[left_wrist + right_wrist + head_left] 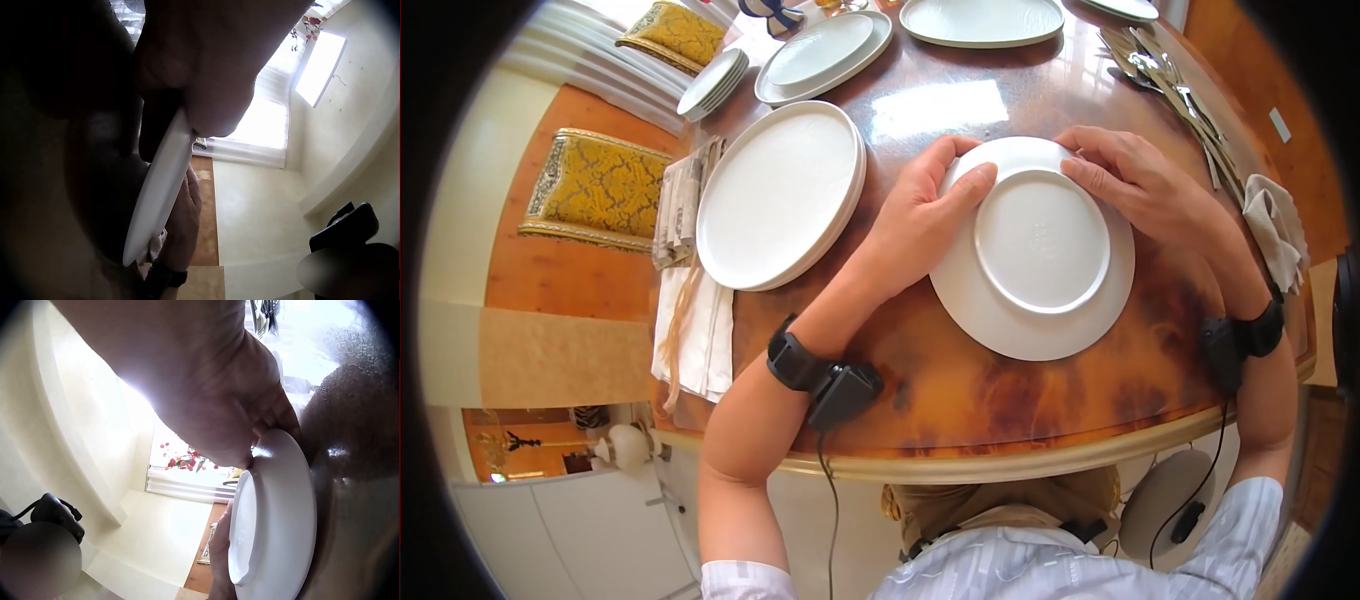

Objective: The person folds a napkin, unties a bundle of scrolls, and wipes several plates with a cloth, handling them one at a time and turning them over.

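A round white plate (1035, 330) is turned with its underside and raised foot ring toward the head camera. My left hand (925, 210) grips its upper left rim, thumb over the underside and fingers behind. On the upper right rim, my right hand (1145, 185) pinches the plate the same way. The left wrist view catches the plate (159, 187) nearly edge-on and tilted above the dark tabletop. In the right wrist view, the plate's underside (281, 506) shows close below the right hand (219, 400). Fingers behind the rim are mostly hidden.
Large round plates (780, 190) lie stacked on the glossy table (920, 400) to the left. Oval platters (980, 22) and small stacked plates (712, 85) stand farther back. Cutlery (1175, 90) and a grey napkin (1275, 220) lie right; white cloth (690, 330) hangs near the left edge.
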### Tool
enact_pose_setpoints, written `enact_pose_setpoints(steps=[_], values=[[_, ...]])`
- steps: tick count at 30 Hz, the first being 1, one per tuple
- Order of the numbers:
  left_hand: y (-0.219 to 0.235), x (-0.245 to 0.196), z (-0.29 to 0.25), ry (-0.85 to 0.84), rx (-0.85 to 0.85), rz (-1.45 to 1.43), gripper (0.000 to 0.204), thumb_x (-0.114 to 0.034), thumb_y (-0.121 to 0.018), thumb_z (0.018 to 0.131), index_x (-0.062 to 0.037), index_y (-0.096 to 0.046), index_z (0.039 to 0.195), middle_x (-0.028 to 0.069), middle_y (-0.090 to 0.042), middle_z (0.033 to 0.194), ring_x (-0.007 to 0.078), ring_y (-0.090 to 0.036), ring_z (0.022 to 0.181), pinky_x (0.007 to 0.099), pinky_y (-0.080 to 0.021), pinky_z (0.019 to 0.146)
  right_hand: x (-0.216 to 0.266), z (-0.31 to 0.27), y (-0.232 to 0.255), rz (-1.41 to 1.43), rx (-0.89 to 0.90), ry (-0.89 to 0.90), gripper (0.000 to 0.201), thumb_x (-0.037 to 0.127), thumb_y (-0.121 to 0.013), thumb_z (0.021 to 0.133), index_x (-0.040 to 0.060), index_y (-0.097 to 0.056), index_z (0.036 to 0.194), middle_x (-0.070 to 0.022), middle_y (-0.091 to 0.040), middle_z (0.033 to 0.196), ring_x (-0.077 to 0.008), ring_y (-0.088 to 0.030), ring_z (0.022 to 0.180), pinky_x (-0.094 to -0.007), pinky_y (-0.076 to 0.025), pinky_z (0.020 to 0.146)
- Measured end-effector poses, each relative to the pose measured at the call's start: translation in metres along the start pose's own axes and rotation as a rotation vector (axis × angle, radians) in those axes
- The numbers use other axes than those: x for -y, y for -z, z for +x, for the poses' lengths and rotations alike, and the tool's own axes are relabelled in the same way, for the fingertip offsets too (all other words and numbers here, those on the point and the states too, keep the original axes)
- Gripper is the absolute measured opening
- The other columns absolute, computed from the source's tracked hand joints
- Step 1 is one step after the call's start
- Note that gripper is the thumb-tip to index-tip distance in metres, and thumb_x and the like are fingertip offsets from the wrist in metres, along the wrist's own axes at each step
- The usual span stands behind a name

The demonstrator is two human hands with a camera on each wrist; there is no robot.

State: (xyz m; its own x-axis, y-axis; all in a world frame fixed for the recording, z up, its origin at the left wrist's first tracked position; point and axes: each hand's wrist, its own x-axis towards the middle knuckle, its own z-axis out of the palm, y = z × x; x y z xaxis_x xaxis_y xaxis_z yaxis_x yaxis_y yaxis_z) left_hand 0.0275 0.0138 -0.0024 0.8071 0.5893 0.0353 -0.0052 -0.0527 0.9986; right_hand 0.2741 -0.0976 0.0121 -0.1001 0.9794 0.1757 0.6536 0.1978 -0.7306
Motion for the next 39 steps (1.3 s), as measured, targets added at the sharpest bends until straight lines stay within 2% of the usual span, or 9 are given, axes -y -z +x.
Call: enact_pose_setpoints(steps=[5, 17, 29, 39], values=[[0.0036, 0.004, 0.0005, 0.005, 0.025, -0.008, 0.036, -0.027, -0.059, 0.109, -0.0012, -0.056, 0.134, 0.004, -0.068, 0.119, 0.005, -0.064, 0.102, 0.0217, -0.053, 0.086, 0.0011, -0.0001, -0.0002, -0.005, 0.0, -0.009, 0.04, 0.035, -0.056, 0.109, -0.0037, -0.065, 0.114, -0.016, -0.065, 0.09, -0.0244, -0.06, 0.084, -0.0381, -0.049, 0.077], [0.0027, 0.0009, -0.0006, 0.016, 0.026, 0.004, 0.036, -0.027, -0.059, 0.109, -0.0011, -0.056, 0.134, 0.0034, -0.068, 0.118, 0.004, -0.063, 0.102, 0.021, -0.053, 0.086, 0.0049, -0.0004, 0.0011, -0.023, 0.007, -0.012, 0.04, 0.035, -0.055, 0.109, -0.0037, -0.065, 0.114, -0.0169, -0.066, 0.091, -0.0274, -0.061, 0.085, -0.0396, -0.049, 0.077], [0.0073, 0.0015, 0.0017, 0.113, 0.06, -0.242, 0.035, -0.024, -0.063, 0.107, -0.0009, -0.057, 0.132, 0.0066, -0.071, 0.117, 0.0081, -0.069, 0.1, 0.0232, -0.057, 0.085, 0.0042, -0.0002, -0.0001, -0.006, 0.007, -0.01, 0.041, 0.035, -0.055, 0.109, -0.0038, -0.065, 0.114, -0.0157, -0.065, 0.089, -0.0249, -0.06, 0.083, -0.0387, -0.048, 0.076], [0.0046, 0.0033, 0.0014, 0.062, 0.04, -0.129, 0.035, -0.025, -0.062, 0.107, -0.0012, -0.056, 0.133, 0.0051, -0.07, 0.117, 0.0061, -0.067, 0.101, 0.0224, -0.056, 0.084, 0.0015, -0.0007, -0.0012, -0.037, -0.022, 0.014, 0.041, 0.035, -0.056, 0.109, -0.0038, -0.065, 0.115, -0.0162, -0.066, 0.091, -0.026, -0.061, 0.084, -0.0384, -0.049, 0.078]])
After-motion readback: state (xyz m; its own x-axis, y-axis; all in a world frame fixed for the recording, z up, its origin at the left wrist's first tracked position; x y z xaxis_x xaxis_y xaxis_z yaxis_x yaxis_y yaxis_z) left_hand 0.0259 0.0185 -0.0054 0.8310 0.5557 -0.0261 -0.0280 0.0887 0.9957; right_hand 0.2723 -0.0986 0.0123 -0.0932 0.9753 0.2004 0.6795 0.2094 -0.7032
